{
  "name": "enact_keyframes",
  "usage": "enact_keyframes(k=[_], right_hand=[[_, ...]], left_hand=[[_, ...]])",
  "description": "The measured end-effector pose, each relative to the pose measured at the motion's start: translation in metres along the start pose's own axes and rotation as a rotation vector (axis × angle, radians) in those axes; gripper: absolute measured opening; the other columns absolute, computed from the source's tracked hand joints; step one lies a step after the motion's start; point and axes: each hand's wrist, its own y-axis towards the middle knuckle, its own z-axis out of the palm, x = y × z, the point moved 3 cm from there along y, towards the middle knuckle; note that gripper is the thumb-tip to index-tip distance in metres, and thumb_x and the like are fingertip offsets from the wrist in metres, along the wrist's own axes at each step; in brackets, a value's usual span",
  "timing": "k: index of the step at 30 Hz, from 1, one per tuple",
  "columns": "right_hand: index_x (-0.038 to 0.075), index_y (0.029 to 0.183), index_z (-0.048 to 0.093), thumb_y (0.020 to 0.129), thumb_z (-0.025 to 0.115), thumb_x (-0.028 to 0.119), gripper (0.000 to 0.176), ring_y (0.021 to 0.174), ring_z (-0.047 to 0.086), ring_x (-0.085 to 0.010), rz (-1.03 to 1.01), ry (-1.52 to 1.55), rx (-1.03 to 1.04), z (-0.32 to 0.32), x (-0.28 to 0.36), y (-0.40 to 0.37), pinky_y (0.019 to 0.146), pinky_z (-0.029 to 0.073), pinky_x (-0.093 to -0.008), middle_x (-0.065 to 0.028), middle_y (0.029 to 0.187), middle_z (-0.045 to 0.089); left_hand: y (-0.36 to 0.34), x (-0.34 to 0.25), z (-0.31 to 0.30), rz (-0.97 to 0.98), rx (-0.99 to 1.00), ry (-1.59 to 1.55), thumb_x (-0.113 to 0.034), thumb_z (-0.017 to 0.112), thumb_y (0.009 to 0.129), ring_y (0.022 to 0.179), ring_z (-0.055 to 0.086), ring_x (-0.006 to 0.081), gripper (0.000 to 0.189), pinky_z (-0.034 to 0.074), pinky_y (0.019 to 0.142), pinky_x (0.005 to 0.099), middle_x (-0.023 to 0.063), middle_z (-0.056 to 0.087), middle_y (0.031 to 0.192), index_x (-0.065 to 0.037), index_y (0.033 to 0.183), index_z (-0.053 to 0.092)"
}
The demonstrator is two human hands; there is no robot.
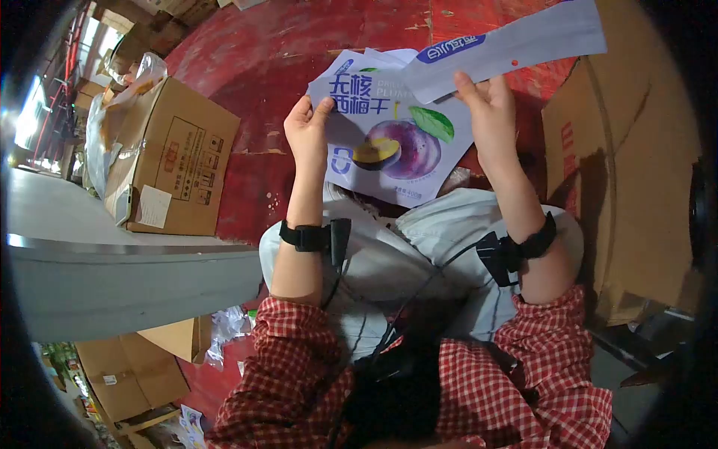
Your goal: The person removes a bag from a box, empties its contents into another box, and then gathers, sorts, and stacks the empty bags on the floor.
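My left hand point(307, 133) pinches the upper left edge of a pale lavender prune bag point(351, 135) between thumb and fingers. The bag's printed front, with a plum, a leaf and Chinese lettering, faces me above my lap. My right hand point(491, 120) has its thumb and fingers closed on a long lavender strip point(535, 43) with a blue logo. That strip slants up to the right and overlaps the bag's upper right part. Behind the bag's top edge, corners of further lavender sheets point(393, 55) show.
A taped cardboard box point(176, 161) with plastic film stands at left, by a grey ledge point(134, 280). Another large box point(636, 165) rises close on the right. The floor point(258, 112) is worn red. Cartons point(131, 374) lie lower left. Black straps with cables circle both forearms.
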Motion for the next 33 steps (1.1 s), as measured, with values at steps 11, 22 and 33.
enact_keyframes(k=[11, 22, 33], right_hand=[[-0.002, 0.091, 0.049, 0.081, 0.055, 0.012, 0.018, 0.081, 0.057, -0.0356, -0.238, -0.45, 0.281, 0.017, 0.007, -0.02, 0.067, 0.043, -0.0428, -0.0228, 0.085, 0.058], [-0.001, 0.096, 0.052, 0.076, 0.048, -0.005, 0.02, 0.121, 0.034, -0.0355, -0.546, -0.598, 0.527, 0.041, 0.009, -0.039, 0.09, 0.039, -0.0409, -0.013, 0.095, 0.058], [0.002, 0.085, 0.047, 0.072, 0.049, -0.006, 0.015, 0.108, 0.045, -0.0357, -0.585, -0.612, 0.509, 0.045, 0.005, -0.039, 0.087, 0.039, -0.0419, -0.0153, 0.088, 0.055]], left_hand=[[0.008, 0.015, -0.008, 0.031, -0.029, 0.006, -0.009, 0.06, 0.08, 0.059, 0.05, 0.0048, 0.009, 0.038, 0.054, 0.0193, 0.0017, 0.06, 0.072, 0.0, 0.083, 0.058], [0.023, 0.047, -0.026, 0.032, -0.124, 0.04, -0.007, 0.063, 0.076, 0.053, 0.025, 0.0017, 0.033, 0.019, 0.045, 0.0214, -0.0088, 0.03, 0.057, -0.009, 0.058, 0.035], [0.017, 0.035, -0.019, -0.002, -0.075, 0.022, -0.006, 0.061, 0.077, 0.052, 0.034, 0.001, 0.012, 0.026, 0.046, 0.0188, -0.0072, 0.042, 0.058, -0.003, 0.069, 0.052]])
